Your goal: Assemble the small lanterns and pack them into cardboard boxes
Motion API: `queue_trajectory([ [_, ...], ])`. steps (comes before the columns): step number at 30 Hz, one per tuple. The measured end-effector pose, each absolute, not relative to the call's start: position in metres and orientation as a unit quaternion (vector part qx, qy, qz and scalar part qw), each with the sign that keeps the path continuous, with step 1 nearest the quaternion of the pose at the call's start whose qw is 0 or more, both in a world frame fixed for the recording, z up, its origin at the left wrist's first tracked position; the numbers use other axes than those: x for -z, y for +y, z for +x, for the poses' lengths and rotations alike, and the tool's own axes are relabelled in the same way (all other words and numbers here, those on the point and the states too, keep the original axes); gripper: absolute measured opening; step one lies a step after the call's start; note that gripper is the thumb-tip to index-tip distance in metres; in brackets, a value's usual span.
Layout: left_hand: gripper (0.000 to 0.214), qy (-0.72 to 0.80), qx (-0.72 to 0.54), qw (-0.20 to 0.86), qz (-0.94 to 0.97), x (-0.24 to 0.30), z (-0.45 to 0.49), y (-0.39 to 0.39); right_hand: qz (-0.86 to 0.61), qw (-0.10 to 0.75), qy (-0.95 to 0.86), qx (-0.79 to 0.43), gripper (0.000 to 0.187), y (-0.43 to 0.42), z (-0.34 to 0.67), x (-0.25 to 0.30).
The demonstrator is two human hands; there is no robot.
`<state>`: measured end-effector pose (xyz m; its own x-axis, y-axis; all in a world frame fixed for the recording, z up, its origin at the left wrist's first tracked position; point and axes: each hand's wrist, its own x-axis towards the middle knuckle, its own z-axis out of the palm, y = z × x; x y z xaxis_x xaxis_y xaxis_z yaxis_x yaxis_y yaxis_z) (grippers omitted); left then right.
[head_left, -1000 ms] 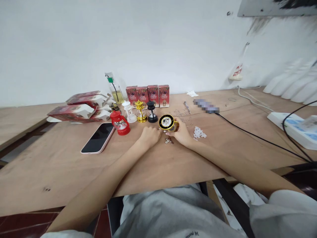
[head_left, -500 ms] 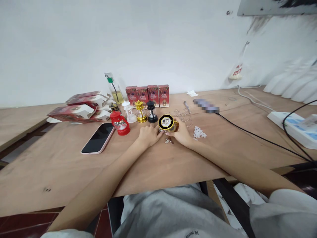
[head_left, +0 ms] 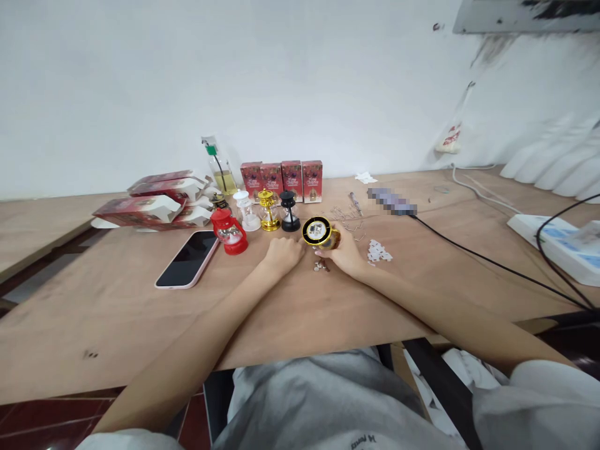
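My right hand is closed around a gold mini lantern, tipped so its round black-rimmed base, with a white centre and small metal parts, faces me. Just left of the base, my left hand has its fingers curled in; what they hold, if anything, is hidden. Small silvery button cells lie on the table below the lantern. Beyond my left hand stand a black lantern, another gold lantern, a white lantern and a red lantern. A darker lantern is partly hidden behind the red one.
A phone lies left on the wooden table. Red boxes stand at the back, with open boxes at left beside a bottle. White plastic pieces, metal wires and a screwdriver lie right.
My left hand's fingers have curled in; half a second ago they reached toward small pieces beneath the lantern. My right hand keeps hold of the lantern. The view has shifted slightly.
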<state>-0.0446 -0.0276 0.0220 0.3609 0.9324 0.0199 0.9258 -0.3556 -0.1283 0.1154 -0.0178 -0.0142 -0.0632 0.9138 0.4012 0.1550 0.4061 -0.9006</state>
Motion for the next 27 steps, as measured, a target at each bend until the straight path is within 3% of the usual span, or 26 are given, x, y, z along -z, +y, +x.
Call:
queue_trajectory([
  [9,0.027,-0.599,0.090,0.000,-0.795,-0.025,-0.056,-0.027,-0.419,0.537,-0.641,-0.353,0.054,-0.016,0.116,0.017],
  [12,0.034,-0.595,0.165,-0.027,-0.786,-0.028,-0.066,-0.024,-0.421,0.535,-0.641,-0.356,0.055,-0.016,0.116,0.017],
  [14,0.036,-0.583,0.263,-0.113,-0.760,-0.029,-0.071,-0.021,-0.424,0.532,-0.640,-0.358,0.055,-0.017,0.115,0.016],
  [17,0.021,-0.534,0.455,-0.369,-0.610,-0.029,-0.073,-0.019,-0.425,0.531,-0.638,-0.361,0.056,-0.018,0.115,0.014],
  [19,0.014,-0.502,0.510,-0.479,-0.510,-0.029,-0.072,-0.019,-0.420,0.533,-0.638,-0.365,0.056,-0.018,0.115,0.014],
  [27,0.011,-0.494,0.536,-0.587,-0.352,-0.030,-0.072,-0.014,-0.413,0.535,-0.634,-0.375,0.055,-0.016,0.115,0.017],
])
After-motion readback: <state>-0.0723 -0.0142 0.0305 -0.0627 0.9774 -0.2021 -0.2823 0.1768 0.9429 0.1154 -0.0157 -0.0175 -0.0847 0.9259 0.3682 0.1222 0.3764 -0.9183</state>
